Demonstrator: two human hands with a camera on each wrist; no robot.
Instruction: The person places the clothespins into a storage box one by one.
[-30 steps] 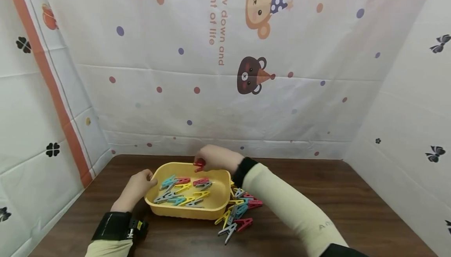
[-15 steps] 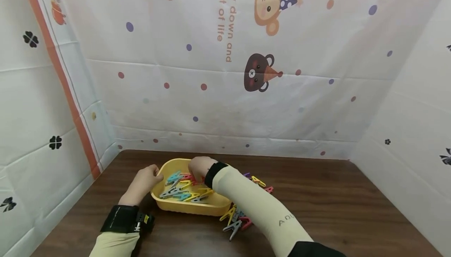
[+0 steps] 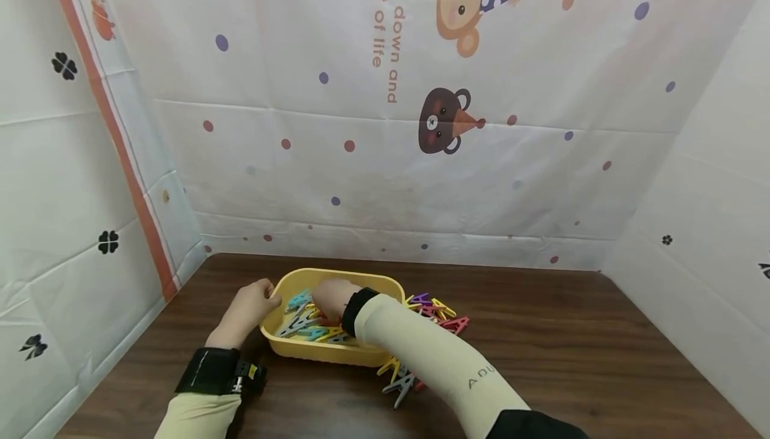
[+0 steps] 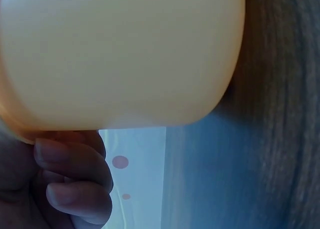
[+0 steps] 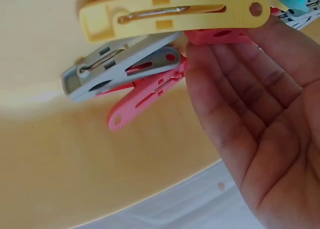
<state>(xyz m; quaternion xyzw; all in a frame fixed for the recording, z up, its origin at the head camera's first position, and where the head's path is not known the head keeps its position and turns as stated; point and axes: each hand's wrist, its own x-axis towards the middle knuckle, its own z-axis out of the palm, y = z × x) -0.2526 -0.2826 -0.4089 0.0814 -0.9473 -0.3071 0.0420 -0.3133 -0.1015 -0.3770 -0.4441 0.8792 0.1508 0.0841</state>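
Note:
The yellow plastic basket (image 3: 331, 354) stands on the table with several coloured clothespins inside. My left hand (image 3: 248, 309) grips its left rim; in the left wrist view the curled fingers (image 4: 75, 159) lie against the basket wall (image 4: 125, 59). Down inside the basket is my right hand (image 3: 333, 297). In the right wrist view a red clothespin (image 5: 220, 36) sits between the fingertips and thumb of this hand (image 5: 260, 119), with the thumb tip partly hidden. A yellow clothespin (image 5: 175, 14), a grey one (image 5: 120, 64) and a pink one (image 5: 145, 96) lie close by.
More clothespins (image 3: 454, 324) lie in a loose pile on the brown table (image 3: 541, 332), right of the basket and partly behind my right forearm. A grey clothespin (image 3: 400, 385) lies nearest the front. A printed white curtain (image 3: 337, 125) encloses the back and sides.
My right hand has carried a red clothespin from over the basket's back rim down and left to the clothespins inside. My left hand stays on the rim. The head view has shifted slightly.

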